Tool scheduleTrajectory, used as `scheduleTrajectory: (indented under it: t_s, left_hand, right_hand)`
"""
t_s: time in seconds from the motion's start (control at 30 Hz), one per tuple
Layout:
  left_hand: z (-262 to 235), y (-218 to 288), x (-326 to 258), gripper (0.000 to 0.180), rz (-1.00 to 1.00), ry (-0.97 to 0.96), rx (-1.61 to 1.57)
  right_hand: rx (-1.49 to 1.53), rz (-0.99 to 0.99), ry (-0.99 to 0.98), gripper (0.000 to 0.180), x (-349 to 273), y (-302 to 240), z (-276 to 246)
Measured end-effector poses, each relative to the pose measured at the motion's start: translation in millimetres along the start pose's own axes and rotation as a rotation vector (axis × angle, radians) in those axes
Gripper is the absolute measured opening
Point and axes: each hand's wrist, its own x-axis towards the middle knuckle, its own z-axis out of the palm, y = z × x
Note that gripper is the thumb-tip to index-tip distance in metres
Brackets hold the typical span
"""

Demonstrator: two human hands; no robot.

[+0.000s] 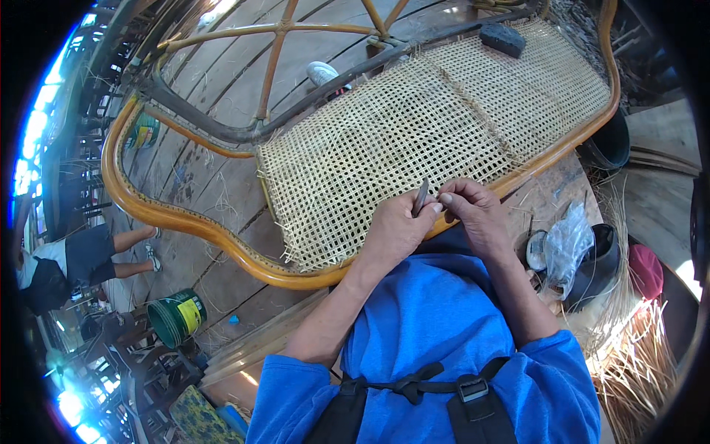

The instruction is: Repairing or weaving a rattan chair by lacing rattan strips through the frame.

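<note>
Closely, hands [436, 218] pinching flat blade [421, 197], woven cane [414, 126]

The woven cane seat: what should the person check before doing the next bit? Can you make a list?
1. Left hand grips the thin grey tool: ok, held upright between fingers.
2. Right hand meets the left at the tool: ok; what it pinches, cannot tell.
3. Woven cane seat lies flat inside the wooden frame: ok.
4. Weave near the hands finished: not ok, loose ends stick out at the edge.
5. Dark block rests on the far weave, away from the hands: ok.
6. Spare cane strands close on the right: ok.
</note>
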Motion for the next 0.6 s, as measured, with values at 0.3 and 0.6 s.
scheduleTrajectory:
  t_s: [0.3, 0.6]
  left_hand:
    - [-23, -32, -19, 0.021, -0.206, 0.002, -0.054]
    - [-58, -62, -41, 0.014, -0.323, 0.120, -0.104]
  right_hand:
    - [0.172, -0.012, 0.221, 0.005, 36, 23, 1]
    - [0.185, 0.006, 0.189, 0.008, 64, 39, -13]
